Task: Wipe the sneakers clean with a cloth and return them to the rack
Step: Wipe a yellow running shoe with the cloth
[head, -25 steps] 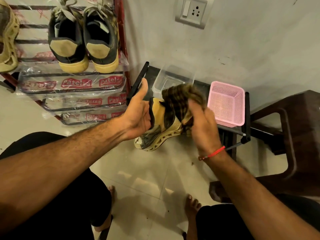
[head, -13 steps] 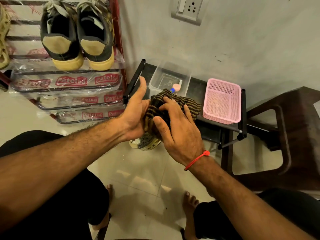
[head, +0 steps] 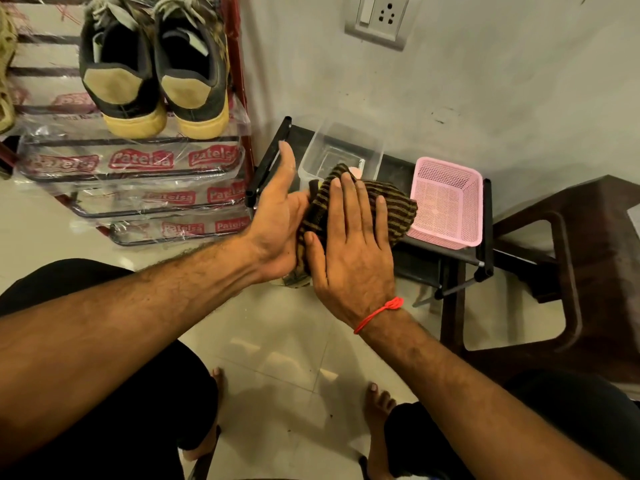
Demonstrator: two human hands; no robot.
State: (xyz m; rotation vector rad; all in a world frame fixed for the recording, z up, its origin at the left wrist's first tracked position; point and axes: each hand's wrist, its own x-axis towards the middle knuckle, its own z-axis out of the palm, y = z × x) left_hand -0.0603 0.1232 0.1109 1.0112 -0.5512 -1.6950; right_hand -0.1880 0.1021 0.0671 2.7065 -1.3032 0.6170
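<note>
The sneaker (head: 294,279) sits at the centre, almost fully hidden — only a bit of sole shows at 6 o'clock of the striped cloth (head: 391,206), so its axis cannot be told. The right hand (head: 349,251) presses flat on the cloth; the left hand (head: 277,216) supports the sneaker from 9 o'clock, thumb up. 2 sneakers (head: 156,81) stand on the rack (head: 138,174) at 11 o'clock, heels toward the camera.

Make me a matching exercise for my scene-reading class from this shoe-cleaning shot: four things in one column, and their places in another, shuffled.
Things:
1. striped cloth
2. pink basket
3. pair of dark sneakers
4. wall socket

Places:
A. top shelf of the shoe rack
B. on the wall, above the black stand
C. under the flat right hand
D. right end of the black stand

Pairs: 1-C, 2-D, 3-A, 4-B
</note>
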